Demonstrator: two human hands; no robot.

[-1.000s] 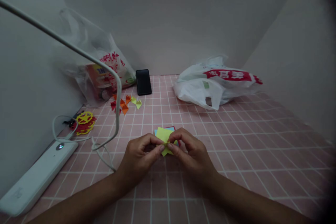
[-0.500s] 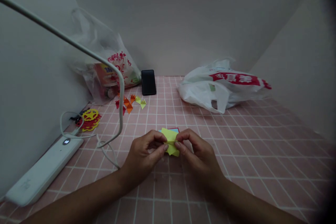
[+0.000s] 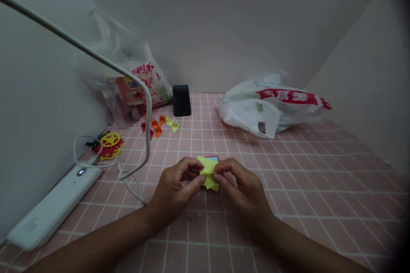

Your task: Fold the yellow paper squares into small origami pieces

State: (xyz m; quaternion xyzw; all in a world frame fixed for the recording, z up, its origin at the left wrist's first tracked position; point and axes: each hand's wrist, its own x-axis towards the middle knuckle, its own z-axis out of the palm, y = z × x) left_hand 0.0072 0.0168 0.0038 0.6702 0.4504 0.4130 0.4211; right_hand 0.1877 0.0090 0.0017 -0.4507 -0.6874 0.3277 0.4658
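A small yellow piece of paper [image 3: 208,165] with a crease across it is pinched between my two hands. My left hand [image 3: 177,183] grips its left edge with thumb and fingertips. At the opposite edge, my right hand [image 3: 238,183] is closed on it in the same way. Beneath lie more yellow paper [image 3: 211,185] and a light blue sheet with a red edge [image 3: 212,158], mostly hidden. Farther off, small folded paper pieces in orange [image 3: 156,128], red and yellow [image 3: 173,125] lie on the pink tiled surface [image 3: 198,230].
A white power bank [image 3: 54,209] with a cable [image 3: 148,123] arching overhead lies at left, near yellow and red cut-out shapes [image 3: 110,145]. A black phone [image 3: 181,100] rests at the back between a filled clear plastic bag [image 3: 134,76] and a white plastic bag [image 3: 246,113].
Both hands stay almost in place, still pinching the yellow paper. The left fingertips have shifted very slightly, and the paper's upper part has turned a little.
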